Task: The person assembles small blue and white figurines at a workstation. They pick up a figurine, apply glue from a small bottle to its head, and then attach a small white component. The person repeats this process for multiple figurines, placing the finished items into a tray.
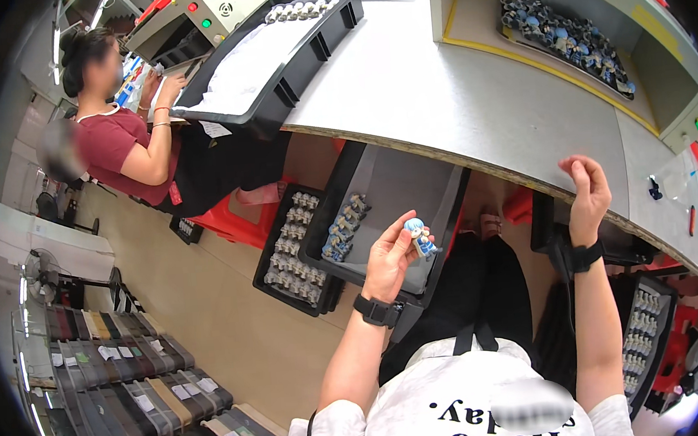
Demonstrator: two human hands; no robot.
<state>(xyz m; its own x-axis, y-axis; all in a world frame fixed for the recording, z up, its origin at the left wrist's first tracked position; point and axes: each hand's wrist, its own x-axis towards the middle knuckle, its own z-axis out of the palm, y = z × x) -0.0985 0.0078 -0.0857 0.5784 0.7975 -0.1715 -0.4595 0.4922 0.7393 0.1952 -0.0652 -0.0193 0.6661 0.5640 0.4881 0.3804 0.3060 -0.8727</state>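
My left hand (pixel 387 266) pinches a small blue-haired figurine (pixel 421 238) between thumb and fingers. It is held over a black bin (pixel 445 210) beside my lap, and a group of similar blue figurines (pixel 345 228) lies along the bin's left side. Over the front edge of the worktable (pixel 437 88), my right hand (pixel 589 191) is raised with its fingers loosely bent and a little apart. Nothing shows in that hand. Black bands circle both my wrists.
Inside the box-like booth (pixel 665 70) at right, blue figurine parts fill a tray (pixel 613 89). A large black tray (pixel 304 70) stands at the table's left, near a seated co-worker (pixel 134 149). Trays of pale parts (pixel 293 251) sit on the floor. A red pen (pixel 692 220) lies at right.
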